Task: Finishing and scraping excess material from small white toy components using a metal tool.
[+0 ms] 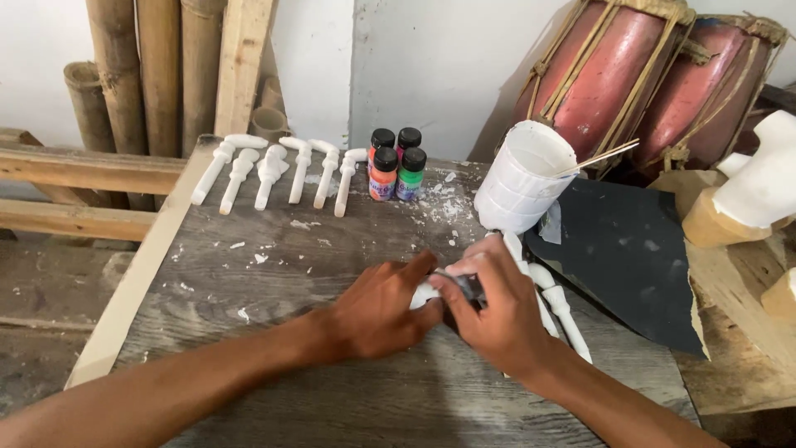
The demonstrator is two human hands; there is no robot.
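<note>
At the middle of a worn grey table (274,274), the left hand (377,311) is gripping a white carved piece (423,294) while the right hand (497,311) is pinching a small dark scrap (469,286) against it. Six white pieces (274,170) are lying in a row at the far edge, more (555,303) waiting beside the right wrist. Open board is lying left; paint bottles (396,164), a white cup (522,178) and a dark sheet (622,249) are crowding the right.

Grey weathered table (274,274) flecked with white chips. A row of white pegs (274,170) lies on it. Paint bottles (396,164) have black caps, with orange, green and red bodies. White cup (522,178). Black sheet (622,249). Two dull red drums (655,79) have tan lacing.
</note>
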